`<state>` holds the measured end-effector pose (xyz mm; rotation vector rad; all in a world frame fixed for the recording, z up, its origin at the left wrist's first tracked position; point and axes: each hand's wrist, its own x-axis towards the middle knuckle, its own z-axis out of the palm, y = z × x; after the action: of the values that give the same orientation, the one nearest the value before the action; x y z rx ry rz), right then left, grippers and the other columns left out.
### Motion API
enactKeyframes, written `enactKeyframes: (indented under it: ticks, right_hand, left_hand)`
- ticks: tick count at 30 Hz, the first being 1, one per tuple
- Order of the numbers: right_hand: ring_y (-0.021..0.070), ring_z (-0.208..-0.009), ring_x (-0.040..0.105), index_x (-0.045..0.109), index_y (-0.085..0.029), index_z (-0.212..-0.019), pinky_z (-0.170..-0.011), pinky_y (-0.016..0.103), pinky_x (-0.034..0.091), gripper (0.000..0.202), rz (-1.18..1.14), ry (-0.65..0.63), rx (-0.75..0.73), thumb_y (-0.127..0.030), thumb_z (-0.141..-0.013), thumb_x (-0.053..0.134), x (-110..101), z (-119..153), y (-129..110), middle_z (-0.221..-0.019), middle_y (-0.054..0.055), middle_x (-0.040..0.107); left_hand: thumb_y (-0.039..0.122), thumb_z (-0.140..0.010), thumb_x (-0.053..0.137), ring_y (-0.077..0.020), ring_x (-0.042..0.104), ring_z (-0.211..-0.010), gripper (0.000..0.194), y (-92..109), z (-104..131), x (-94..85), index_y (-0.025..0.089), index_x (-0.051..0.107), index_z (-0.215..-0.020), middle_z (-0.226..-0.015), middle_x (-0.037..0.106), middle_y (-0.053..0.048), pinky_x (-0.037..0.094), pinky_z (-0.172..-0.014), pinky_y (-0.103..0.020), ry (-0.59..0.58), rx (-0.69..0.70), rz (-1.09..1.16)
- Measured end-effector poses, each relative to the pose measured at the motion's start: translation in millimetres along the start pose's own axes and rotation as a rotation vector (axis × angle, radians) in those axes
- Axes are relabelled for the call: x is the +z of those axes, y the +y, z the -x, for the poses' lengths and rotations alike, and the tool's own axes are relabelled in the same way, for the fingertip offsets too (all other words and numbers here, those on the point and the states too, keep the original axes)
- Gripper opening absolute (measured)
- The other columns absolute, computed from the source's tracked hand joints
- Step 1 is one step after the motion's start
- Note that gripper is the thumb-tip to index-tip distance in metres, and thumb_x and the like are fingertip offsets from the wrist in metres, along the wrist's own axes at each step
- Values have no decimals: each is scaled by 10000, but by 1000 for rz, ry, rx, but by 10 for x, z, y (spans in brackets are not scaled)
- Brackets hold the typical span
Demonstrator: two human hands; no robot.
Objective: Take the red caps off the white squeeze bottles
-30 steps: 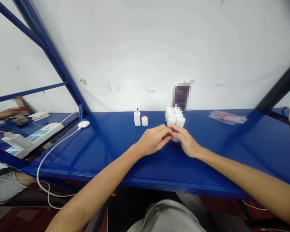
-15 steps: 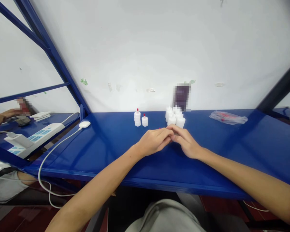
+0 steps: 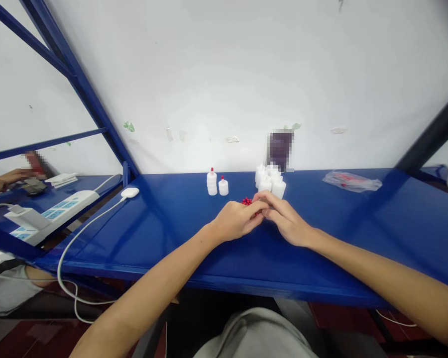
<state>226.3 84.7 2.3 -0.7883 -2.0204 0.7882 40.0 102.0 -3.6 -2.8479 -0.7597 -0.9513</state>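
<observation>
My left hand (image 3: 241, 219) and my right hand (image 3: 285, 219) meet at the fingertips, low over the table. Their fingers are bent inward and closed together. Small red caps (image 3: 247, 201) show in a cluster just beyond my left fingers, and a bit of red is visible between its thumb and fingers. What the right fingers hold, if anything, is hidden. Right behind the hands stands a group of white bottles (image 3: 272, 183) without red caps. Farther left are a white bottle with a red tip (image 3: 212, 183) and a shorter red-tipped one (image 3: 223, 187).
The blue table (image 3: 164, 233) runs up to the white wall. A clear plastic bag (image 3: 353, 181) with red bits lies at the right. On the left are a white cable puck (image 3: 130, 193), a power strip (image 3: 65, 211) and another person's hand (image 3: 11, 179).
The red caps, mostly hidden before, now show beyond my left hand, as its fingers have shifted slightly down. Both arms stay nearly in place.
</observation>
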Motion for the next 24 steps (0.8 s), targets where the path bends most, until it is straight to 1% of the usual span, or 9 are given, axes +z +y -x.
enactKeyframes:
  ticks: [4,7,9,11,14,16,18,20,24]
  right_hand:
    - [178,-771,532,509,-215,-978,-709,299,420,154,-50,27,19,-219,-880,391,12,-11,4,-862,13,590]
    - [182,-778,544,500,-215,-1029,-726,312,423,173,-48,10,46,-250,-905,384,13,-14,11,-868,14,596]
    - [195,-816,548,474,-220,-1108,-766,335,425,218,-18,4,52,-257,-910,390,0,-17,27,-892,20,592]
    - [207,-871,540,445,-225,-1144,-823,360,422,288,39,36,24,-208,-856,434,-26,-24,56,-944,30,574]
    - [216,-930,528,444,-226,-1099,-875,388,421,360,177,167,-44,-118,-756,453,-96,-48,108,-993,48,535]
    - [224,-964,533,461,-224,-1068,-890,404,432,332,267,294,-71,-104,-759,451,-160,-77,133,-1015,64,520]
    - [235,-1006,542,505,-221,-1049,-914,427,444,280,338,426,-96,-121,-789,475,-232,-115,140,-1046,78,514]
    - [250,-1049,549,573,-220,-1010,-917,440,469,216,371,550,-117,-159,-808,526,-306,-156,130,-1075,88,516]
    - [247,-1021,597,680,-223,-916,-796,399,558,119,345,736,-127,-245,-822,611,-450,-222,108,-1089,94,559]
  left_hand:
    - [260,-964,445,-105,594,-546,197,2,-10,-9,193,582,-1090,-736,672,8,382,-534,-200,-46,-58,61]
    - [243,-970,428,-103,580,-555,192,6,-16,-32,202,558,-1104,-742,659,16,393,-564,-204,-76,-90,161]
    - [256,-976,413,-95,532,-512,174,-4,-22,-49,202,536,-1087,-664,610,40,378,-548,-203,-29,-151,262]
    - [296,-978,410,-89,456,-455,161,-46,-36,-69,200,512,-1055,-568,519,71,337,-505,-202,95,-259,343]
    - [338,-959,439,-88,398,-434,159,-197,-70,-122,200,511,-993,-511,430,91,310,-493,-206,339,-464,335]
    - [335,-942,466,-95,426,-453,156,-348,-89,-181,201,539,-974,-499,442,86,330,-525,-211,439,-580,238]
    - [337,-940,468,-108,466,-481,179,-502,-94,-247,203,576,-990,-495,466,74,342,-557,-217,436,-629,113]
    - [337,-949,456,-119,500,-512,209,-626,-86,-300,211,604,-1025,-534,529,52,339,-579,-225,385,-653,-26]
    - [345,-984,399,-151,585,-592,281,-726,-71,-334,231,589,-1156,-666,653,9,348,-610,-238,271,-692,-189]
